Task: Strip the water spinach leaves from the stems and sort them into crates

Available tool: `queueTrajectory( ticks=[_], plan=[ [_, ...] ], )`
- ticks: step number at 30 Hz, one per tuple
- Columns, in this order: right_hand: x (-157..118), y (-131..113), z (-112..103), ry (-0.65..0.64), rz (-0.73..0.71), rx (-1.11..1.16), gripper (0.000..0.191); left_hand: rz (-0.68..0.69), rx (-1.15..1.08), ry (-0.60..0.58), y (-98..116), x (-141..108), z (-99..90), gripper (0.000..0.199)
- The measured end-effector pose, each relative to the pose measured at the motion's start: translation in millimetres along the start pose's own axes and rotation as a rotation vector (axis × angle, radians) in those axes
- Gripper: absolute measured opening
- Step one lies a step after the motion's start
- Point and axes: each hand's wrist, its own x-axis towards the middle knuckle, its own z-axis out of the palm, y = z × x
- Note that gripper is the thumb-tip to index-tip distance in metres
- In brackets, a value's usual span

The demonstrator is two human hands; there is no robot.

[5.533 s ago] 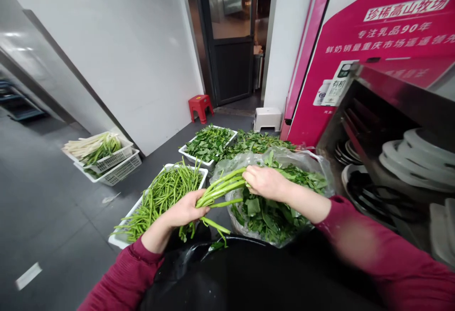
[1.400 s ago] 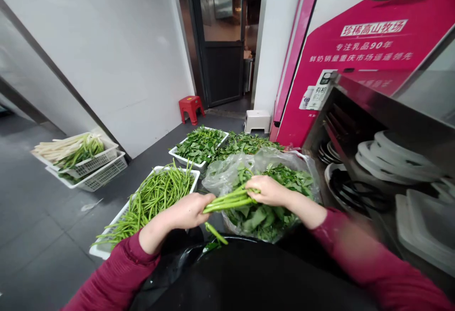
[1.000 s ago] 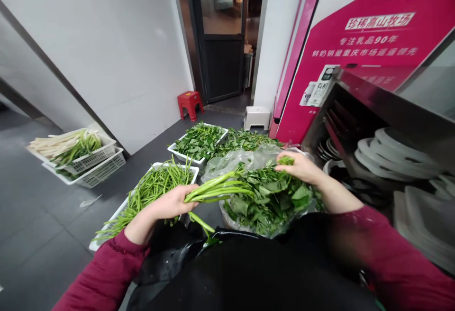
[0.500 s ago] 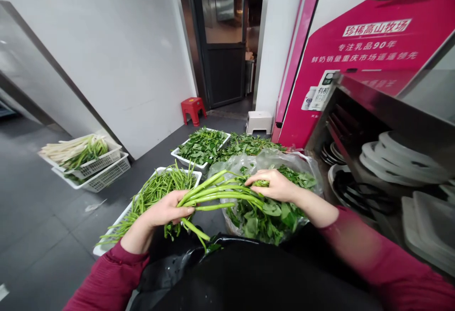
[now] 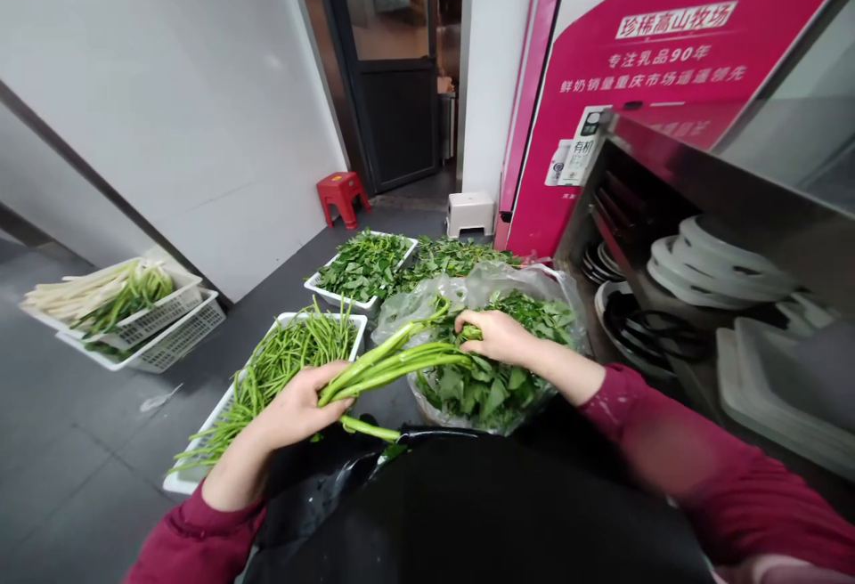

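My left hand point(image 5: 304, 401) is wrapped round the lower ends of a bunch of long green stems point(image 5: 394, 363), which point up and to the right. My right hand point(image 5: 498, 336) is closed at the far end of the bunch, with green stem or leaf pieces at its fingertips. Beneath it, a clear plastic bag point(image 5: 567, 286) holds dark leafy greens point(image 5: 498, 388). Left of the bag stands a white basket point(image 5: 361, 335) heaped with cut green stems point(image 5: 300, 348). One loose stem point(image 5: 370, 429) hangs below my left hand over the black apron point(image 5: 468, 504).
Farther off are a white basket of leaves point(image 5: 367, 268), loose greens on the floor point(image 5: 447, 255), a red stool point(image 5: 342, 197) and a white stool point(image 5: 469, 213). Stacked baskets with white-stalked vegetables point(image 5: 126, 295) stand left. A metal shelf with plates point(image 5: 708, 268) is at the right.
The view has shifted slightly. My left hand and the stem bunch sit a little lower and farther left. Fewer stems spread out near my right hand, which stays over the bag.
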Motion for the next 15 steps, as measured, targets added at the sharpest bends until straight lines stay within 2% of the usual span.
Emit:
queueTrajectory(
  ticks=[2,4,10,15],
  plan=[
    [-3,-1,6,0.114,0.003,-0.029,0.029,0.009,0.043,0.025,1,-5,3.5,0.022],
    [-5,-2,13,0.156,-0.037,-0.034,0.026,0.032,0.085,0.073,3,-9,8.5,0.022],
    [-7,9,32,0.091,-0.074,0.023,0.02,0.095,0.161,0.195,2,-19,20.7,0.025],
    [-15,12,22,0.317,-0.225,0.229,0.014,0.071,0.209,0.209,-11,-24,19.9,0.026]
  ],
)
